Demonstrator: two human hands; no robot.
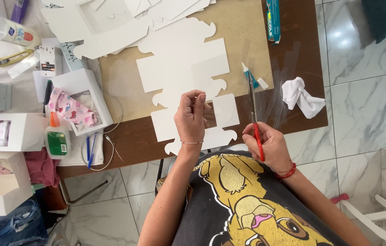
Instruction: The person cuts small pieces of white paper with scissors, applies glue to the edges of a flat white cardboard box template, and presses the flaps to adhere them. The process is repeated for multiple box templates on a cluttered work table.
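Observation:
My right hand [269, 145] grips red-handled scissors [254, 114], their blades pointing away across the table. My left hand [192, 116] pinches a clear plastic sheet [209, 111] above a flat white die-cut cardboard box blank [179, 68], which lies on a tan board [238, 41] on the brown table [129, 141]. More clear plastic film [277, 86] lies just right of the scissors. A small glue tube with a blue cap [249, 75] rests beside the blades.
A crumpled white cloth [302, 95] lies at the table's right edge. At left stand white window boxes [81, 98] with patterned fabric, a glue bottle [57, 139], pens [90, 150] and a cable. Several white card cutouts [111, 23] pile at the back.

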